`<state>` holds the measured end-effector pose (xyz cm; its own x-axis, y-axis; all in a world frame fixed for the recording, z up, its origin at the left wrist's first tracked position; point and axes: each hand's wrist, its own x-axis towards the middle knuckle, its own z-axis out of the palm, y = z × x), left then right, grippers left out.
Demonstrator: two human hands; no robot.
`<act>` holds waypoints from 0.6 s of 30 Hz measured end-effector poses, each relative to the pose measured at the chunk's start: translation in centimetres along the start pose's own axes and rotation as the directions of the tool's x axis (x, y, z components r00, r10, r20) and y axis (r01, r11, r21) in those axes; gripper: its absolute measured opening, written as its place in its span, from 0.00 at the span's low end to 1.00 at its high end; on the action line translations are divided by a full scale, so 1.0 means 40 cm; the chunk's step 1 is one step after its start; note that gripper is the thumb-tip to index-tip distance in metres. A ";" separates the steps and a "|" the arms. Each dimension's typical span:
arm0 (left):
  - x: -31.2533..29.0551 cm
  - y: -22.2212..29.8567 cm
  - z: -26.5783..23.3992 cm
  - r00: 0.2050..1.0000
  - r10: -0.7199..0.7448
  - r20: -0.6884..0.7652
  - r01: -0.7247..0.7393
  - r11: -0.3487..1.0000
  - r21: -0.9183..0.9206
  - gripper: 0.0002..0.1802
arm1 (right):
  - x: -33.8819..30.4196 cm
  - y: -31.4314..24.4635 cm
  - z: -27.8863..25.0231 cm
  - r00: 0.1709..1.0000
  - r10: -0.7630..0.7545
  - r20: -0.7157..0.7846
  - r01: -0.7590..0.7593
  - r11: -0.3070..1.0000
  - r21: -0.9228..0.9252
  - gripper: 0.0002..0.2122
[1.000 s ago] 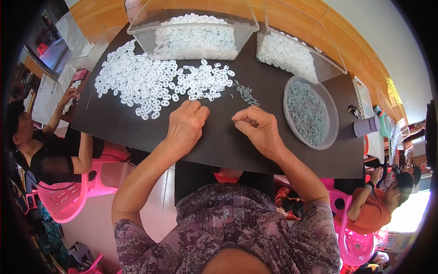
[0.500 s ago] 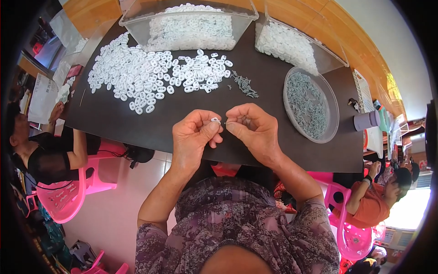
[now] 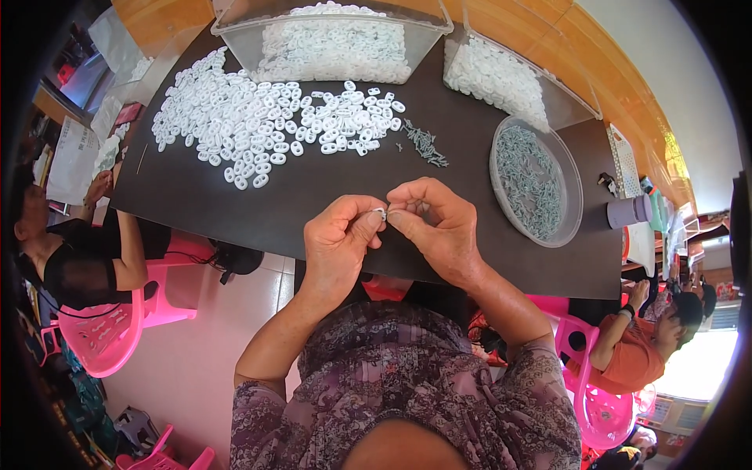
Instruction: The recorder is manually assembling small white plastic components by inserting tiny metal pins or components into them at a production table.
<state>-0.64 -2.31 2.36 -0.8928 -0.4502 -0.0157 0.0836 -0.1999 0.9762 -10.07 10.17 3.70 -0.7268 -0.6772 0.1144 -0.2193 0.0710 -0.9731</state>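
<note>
My left hand [image 3: 337,239] is closed in a pinch on a small white oval plastic piece [image 3: 381,211], held over the table's near edge. Against it, my right hand [image 3: 440,231] pinches a tiny grey screw, mostly hidden between thumb and forefinger. The fingertips of both hands nearly meet. Beyond them lies a big heap of white two-holed oval pieces [image 3: 227,106], with a smaller heap [image 3: 352,117] to its right. Beside that is a little pile of grey screws [image 3: 425,144]. A round clear tub [image 3: 578,205] of grey-green screws stands to the right.
Two clear bins of white pieces, one large [image 3: 235,39] and one smaller [image 3: 576,106], stand at the back of the dark table [image 3: 235,207]. A purple cup [image 3: 629,211] is at the right. People sit on pink chairs, left [image 3: 102,337] and right [image 3: 607,407].
My left hand has moved right, bringing the white piece up against my right fingertips. The gap between the hands has closed, while the right hand has barely moved.
</note>
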 end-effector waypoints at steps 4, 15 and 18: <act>0.001 -0.001 -0.004 1.000 0.004 0.005 -0.004 1.000 -0.006 0.08 | -0.002 0.002 -0.002 1.000 -0.008 -0.004 0.008 0.999 -0.040 0.09; 0.002 -0.010 -0.008 0.997 0.077 0.009 -0.078 0.991 0.113 0.07 | -0.004 -0.006 0.001 1.000 -0.012 0.000 0.012 0.998 -0.063 0.08; 0.004 -0.010 -0.006 0.996 0.095 0.006 -0.094 0.978 0.187 0.06 | 0.000 0.001 0.000 1.000 -0.004 0.012 0.005 1.000 -0.029 0.08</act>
<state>-0.71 -2.49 1.92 -0.8837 -0.4615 0.0780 0.0829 0.0099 0.9965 -10.07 10.15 3.66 -0.7180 -0.6863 0.1162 -0.2416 0.0892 -0.9663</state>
